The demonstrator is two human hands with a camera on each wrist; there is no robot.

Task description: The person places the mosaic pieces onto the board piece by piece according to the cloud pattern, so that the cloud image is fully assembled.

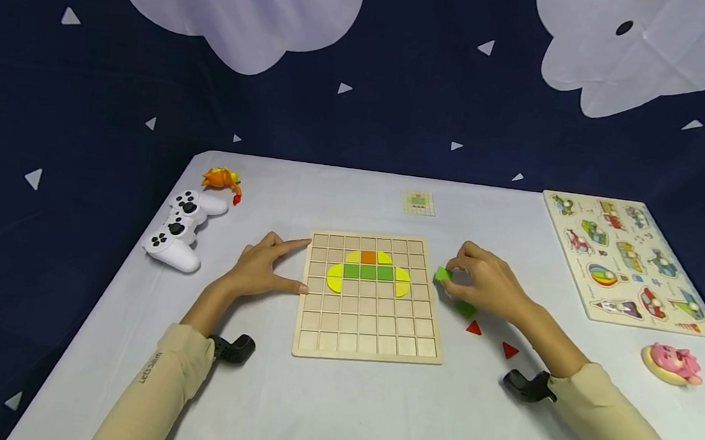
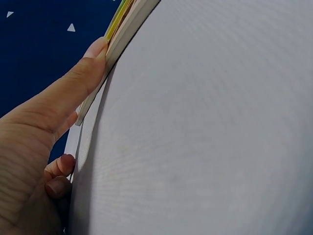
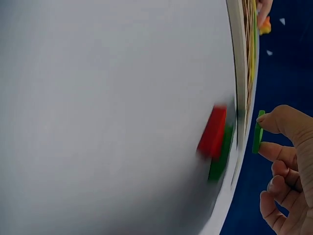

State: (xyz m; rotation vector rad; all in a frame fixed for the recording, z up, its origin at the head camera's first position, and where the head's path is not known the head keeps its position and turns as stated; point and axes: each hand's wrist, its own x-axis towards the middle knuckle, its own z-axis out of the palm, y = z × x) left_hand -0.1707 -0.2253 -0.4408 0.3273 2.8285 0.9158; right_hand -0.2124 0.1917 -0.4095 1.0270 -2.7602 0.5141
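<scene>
A square wooden grid board [image 1: 370,326] lies mid-table. Yellow rounded pieces [image 1: 335,278], a row of green squares [image 1: 368,272] and one orange square [image 1: 368,257] sit in its upper cells. My left hand [image 1: 263,268] touches the board's left edge with thumb and index finger spread apart; the thumb [image 2: 78,81] lies against the rim in the left wrist view. Between thumb and index finger, my right hand [image 1: 485,280] pinches a green square tile [image 3: 258,132], held up just off the board's right side. Below that hand lie another green piece [image 1: 465,309] and two red triangles [image 1: 474,328].
A small pattern card [image 1: 419,203] lies behind the board. White game controllers [image 1: 178,229] and an orange toy [image 1: 222,178] are at the left. To the right are a picture puzzle board [image 1: 632,262] and a pink figure [image 1: 672,364]. A dark cloth [image 1: 398,126] hangs behind the table.
</scene>
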